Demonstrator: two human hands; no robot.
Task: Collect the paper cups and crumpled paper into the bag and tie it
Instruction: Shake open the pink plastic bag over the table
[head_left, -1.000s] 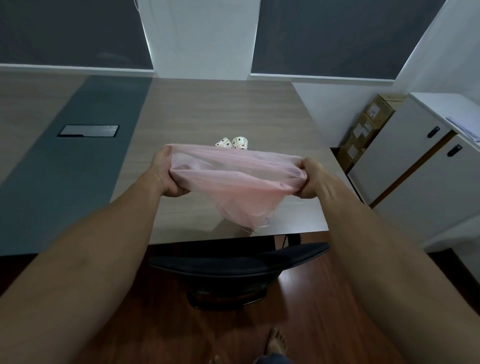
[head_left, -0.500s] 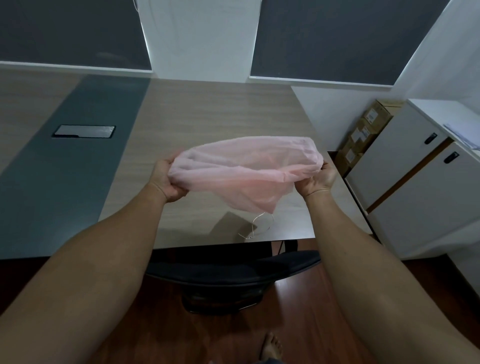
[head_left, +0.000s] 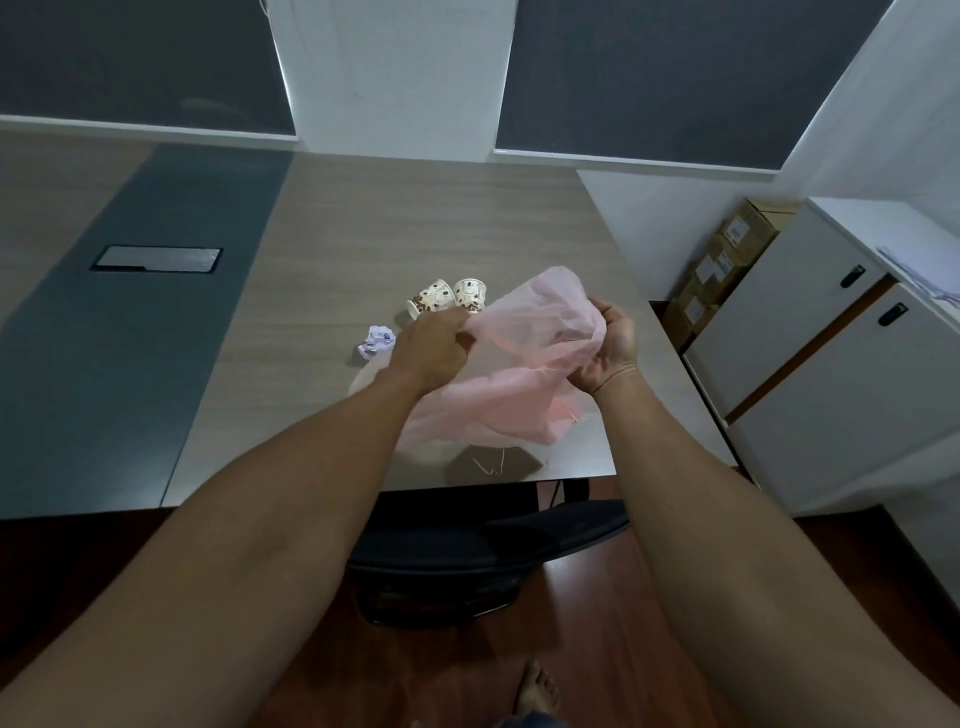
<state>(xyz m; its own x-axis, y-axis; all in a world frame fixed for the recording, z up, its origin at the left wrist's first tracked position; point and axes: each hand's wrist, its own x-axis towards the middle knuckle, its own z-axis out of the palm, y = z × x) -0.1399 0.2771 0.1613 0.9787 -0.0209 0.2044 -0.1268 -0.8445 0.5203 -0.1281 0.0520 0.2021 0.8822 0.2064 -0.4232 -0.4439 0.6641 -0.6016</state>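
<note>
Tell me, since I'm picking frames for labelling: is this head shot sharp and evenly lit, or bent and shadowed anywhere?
Head view: wide-angle bending bows the table edges and stretches the forearms; light is soft and dim, no glare; the bag casts a dark shadow at the near table edge; cups and crumpled paper read clearly; both hands, left and right, look slightly soft.

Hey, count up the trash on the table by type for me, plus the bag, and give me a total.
Paper cups: 2
Crumpled paper: 1
Pink bag: 1, held by both hands
Total: 4
</note>
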